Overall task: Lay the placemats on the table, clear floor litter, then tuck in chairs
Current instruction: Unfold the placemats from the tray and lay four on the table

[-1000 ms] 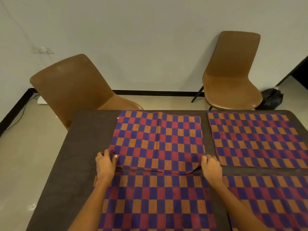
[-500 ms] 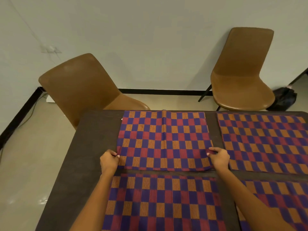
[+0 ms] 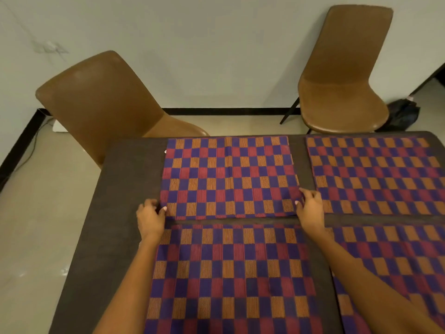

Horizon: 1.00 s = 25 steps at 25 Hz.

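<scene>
a: beyond the table, two brown chairs: near chair angled at the corner, far chair by the wall, black bag beside it.

b: and the hands?

a: left hand and right hand pinch the far placemat's near corners; it lies flatter than before, apart from the near placemat.
</scene>
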Each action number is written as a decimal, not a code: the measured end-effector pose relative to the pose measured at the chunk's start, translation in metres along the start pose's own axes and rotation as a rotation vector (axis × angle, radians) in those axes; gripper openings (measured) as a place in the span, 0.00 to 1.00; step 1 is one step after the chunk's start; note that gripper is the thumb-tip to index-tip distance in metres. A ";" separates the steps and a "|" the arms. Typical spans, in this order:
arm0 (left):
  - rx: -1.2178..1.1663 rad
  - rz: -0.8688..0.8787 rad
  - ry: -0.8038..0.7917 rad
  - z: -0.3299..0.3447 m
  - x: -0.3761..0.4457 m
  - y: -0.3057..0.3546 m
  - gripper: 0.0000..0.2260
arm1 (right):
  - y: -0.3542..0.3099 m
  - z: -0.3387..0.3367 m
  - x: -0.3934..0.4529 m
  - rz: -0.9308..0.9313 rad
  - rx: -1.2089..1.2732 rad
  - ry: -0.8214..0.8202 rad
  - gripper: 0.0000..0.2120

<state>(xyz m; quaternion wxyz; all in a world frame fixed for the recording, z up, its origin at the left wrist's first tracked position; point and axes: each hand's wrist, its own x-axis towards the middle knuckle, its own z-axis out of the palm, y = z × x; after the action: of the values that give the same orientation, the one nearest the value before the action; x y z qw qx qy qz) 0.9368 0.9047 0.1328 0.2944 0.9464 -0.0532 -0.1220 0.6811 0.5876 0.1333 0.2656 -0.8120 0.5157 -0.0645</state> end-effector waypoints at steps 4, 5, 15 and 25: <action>0.104 0.098 0.048 -0.007 -0.051 -0.014 0.18 | 0.021 0.001 -0.053 -0.056 0.058 0.017 0.20; 0.110 0.112 0.052 -0.007 -0.066 -0.021 0.18 | 0.026 0.003 -0.069 -0.078 0.071 0.014 0.20; 0.094 -0.054 0.040 -0.028 -0.156 -0.094 0.16 | 0.064 0.005 -0.190 0.156 -0.040 -0.055 0.22; 0.011 -0.233 -0.012 -0.042 -0.148 -0.096 0.13 | 0.071 -0.013 -0.196 0.248 0.148 -0.089 0.09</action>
<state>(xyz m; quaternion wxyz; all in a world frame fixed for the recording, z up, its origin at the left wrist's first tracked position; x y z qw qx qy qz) 0.8081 1.0323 0.1412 0.2725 0.9470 0.0545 -0.1609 0.5290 0.7303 0.1423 0.3534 -0.7223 0.5935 -0.0328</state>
